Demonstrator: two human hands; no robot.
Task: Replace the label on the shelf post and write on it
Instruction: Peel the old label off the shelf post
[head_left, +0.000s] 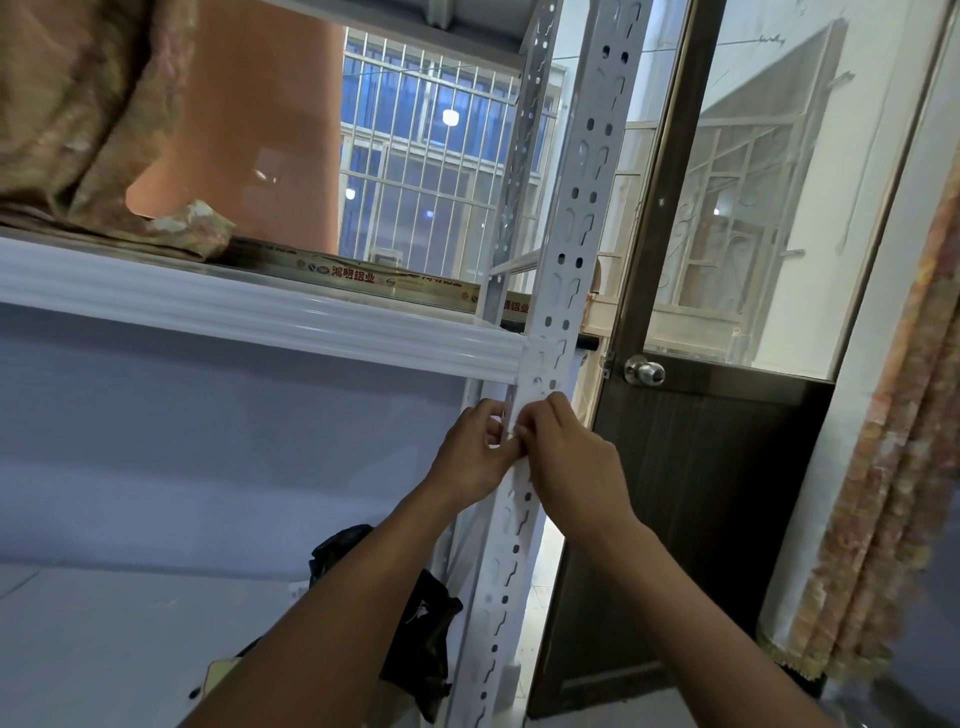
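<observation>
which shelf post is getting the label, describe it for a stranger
Find the brown door with the metal knob. Left of it stands the nearer white slotted post, meeting the shelf beam. Unlike the rear post, it has the left hand and right hand pinching at it below the beam.

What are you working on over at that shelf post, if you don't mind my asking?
A person has both hands up at the white post, just below the shelf beam. The left hand and right hand meet on its front face, fingertips pinching what looks like a small white label against it. No pen shows in either hand.
</observation>
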